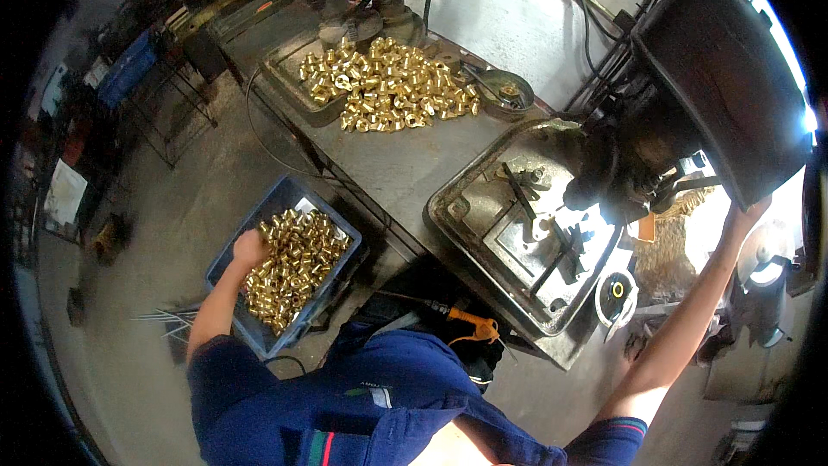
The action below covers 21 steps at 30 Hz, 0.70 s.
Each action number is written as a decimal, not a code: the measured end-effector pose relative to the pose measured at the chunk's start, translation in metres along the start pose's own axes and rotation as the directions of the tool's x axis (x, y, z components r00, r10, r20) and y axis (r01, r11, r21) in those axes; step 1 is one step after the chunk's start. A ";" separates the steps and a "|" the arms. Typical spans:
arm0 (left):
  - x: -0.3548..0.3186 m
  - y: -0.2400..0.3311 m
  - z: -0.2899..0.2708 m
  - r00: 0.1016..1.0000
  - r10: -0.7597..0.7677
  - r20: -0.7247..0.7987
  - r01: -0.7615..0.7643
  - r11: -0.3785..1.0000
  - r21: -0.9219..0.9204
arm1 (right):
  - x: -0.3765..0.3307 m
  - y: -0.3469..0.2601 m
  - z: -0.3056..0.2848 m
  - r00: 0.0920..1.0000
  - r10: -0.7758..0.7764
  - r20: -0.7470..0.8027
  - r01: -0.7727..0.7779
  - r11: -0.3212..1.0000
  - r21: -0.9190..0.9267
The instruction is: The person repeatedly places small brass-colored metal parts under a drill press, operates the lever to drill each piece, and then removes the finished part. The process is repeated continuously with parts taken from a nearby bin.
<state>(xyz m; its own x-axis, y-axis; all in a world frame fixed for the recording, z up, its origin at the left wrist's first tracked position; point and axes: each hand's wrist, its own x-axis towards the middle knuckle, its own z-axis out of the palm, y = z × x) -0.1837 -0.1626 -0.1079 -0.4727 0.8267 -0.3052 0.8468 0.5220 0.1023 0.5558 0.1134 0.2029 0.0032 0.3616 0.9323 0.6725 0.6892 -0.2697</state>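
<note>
Brass fittings, small and shiny, fill the blue plastic crate (259, 332) on the floor by your left side, and your left hand (248, 248) is down in that heap (295, 269), fingers curled among the pieces; whether they have closed on any I cannot tell. Your right hand (749, 214) reaches up and away to the right, touching the underside of the dark metal housing of the drill press (720, 78), its fingers hidden against the casing, so their grip cannot be read. Between your two arms sits the grey steel drip tray (457, 211) of the machine, with a slotted work table (539, 237) and dark clamping bars on it, directly under the spindle. Farther along the grey workbench (392, 168) lies a second, loose pile of brass fittings (388, 86), spilling out of a shallow metal tray (289, 78) at the foot of another drill column. A round metal dish (504, 91) stands just beside that pile. An orange-handled tool (470, 321) rests near your lap, and a white round tub (614, 293) sits near the tray's right corner, below golden swarf (668, 250).
</note>
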 end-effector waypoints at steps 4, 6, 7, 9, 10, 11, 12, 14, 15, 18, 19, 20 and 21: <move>0.005 -0.005 0.016 0.983 0.079 -0.166 -0.076 0.997 0.022 | 0.000 0.026 -0.009 0.997 -0.046 0.057 0.050 0.997 -0.061; 0.041 0.031 0.000 0.972 0.166 -0.165 -0.196 0.963 -0.186 | 0.002 0.027 -0.018 0.989 -0.091 0.112 0.109 0.981 -0.158; 0.053 0.057 -0.022 0.970 0.203 -0.133 -0.232 0.939 -0.256 | 0.001 0.024 -0.017 0.986 -0.139 0.090 0.154 0.968 -0.197; 0.081 0.101 -0.049 0.863 0.351 -0.363 -0.435 0.882 -0.181 | -0.002 0.023 -0.008 0.972 -0.232 0.048 0.236 0.935 -0.263; 0.102 0.121 -0.060 0.815 0.394 -0.425 -0.501 0.847 -0.178 | -0.002 0.023 -0.010 0.991 -0.126 0.050 0.134 0.972 -0.192; 0.113 0.150 -0.081 0.832 0.389 -0.395 -0.479 0.863 -0.159 | -0.002 0.025 -0.015 0.998 -0.017 0.059 0.025 0.992 -0.126; 0.136 0.165 -0.086 0.772 0.400 -0.495 -0.532 0.832 -0.157 | -0.001 0.027 -0.016 0.993 0.087 0.076 -0.083 0.995 -0.052; 0.167 0.189 -0.093 0.788 0.356 -0.502 -0.485 0.861 -0.150 | -0.006 0.045 -0.016 0.996 0.054 0.074 -0.044 0.990 -0.131; 0.179 0.202 -0.097 0.793 0.370 -0.484 -0.459 0.885 -0.075 | -0.007 0.046 -0.018 0.997 0.038 0.070 -0.025 0.983 -0.182; 0.195 0.219 -0.093 0.841 0.368 -0.396 -0.411 0.911 -0.025 | -0.009 0.036 -0.016 0.998 -0.061 -0.028 0.051 0.957 -0.285; 0.197 0.217 -0.089 0.846 0.373 -0.382 -0.408 0.913 -0.012 | -0.011 0.028 -0.011 0.992 -0.101 -0.072 0.074 0.947 -0.311; 0.200 0.214 -0.084 0.851 0.374 -0.369 -0.402 0.916 0.001 | -0.013 0.031 -0.014 0.997 -0.058 -0.046 0.043 0.964 -0.264; 0.202 0.212 -0.079 0.851 0.358 -0.385 -0.389 0.921 -0.001 | -0.010 0.033 -0.015 0.998 -0.044 -0.040 0.033 0.968 -0.248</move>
<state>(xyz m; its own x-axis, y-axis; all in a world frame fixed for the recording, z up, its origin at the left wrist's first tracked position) -0.1187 0.1320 -0.0728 -0.1927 0.9710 0.1416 0.9636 0.1600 0.2143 0.5890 0.1230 0.1886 0.0031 0.3060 0.9520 0.8346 0.5237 -0.1710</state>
